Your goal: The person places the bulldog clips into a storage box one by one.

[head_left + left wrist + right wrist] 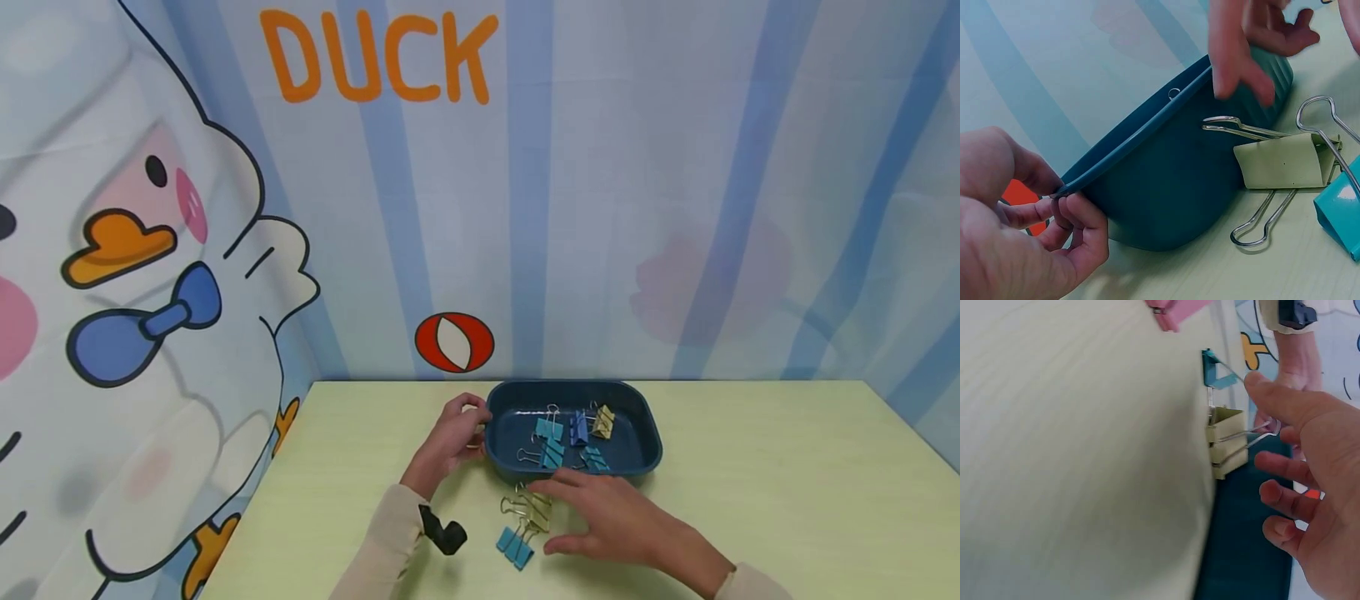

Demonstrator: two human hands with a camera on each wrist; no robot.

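Right hand [622, 521] hovered over desk [750, 467], fingers [1285, 500] spread above yellow binder clips [528, 508], blue binder clip [513, 546] just beside. Left hand [450, 442] pinched rim of dark blue tray [498, 446] farther back; tray held several binder clips.

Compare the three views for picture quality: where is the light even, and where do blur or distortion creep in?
Head view: even, soft light, sharp on the blue tray, faint shadows, backdrop bowed by the wide lens. Left wrist view: the left hand close and soft, a bright glare on the teal clip. Right wrist view: turned sideways, the table washed out, the right hand blurred.
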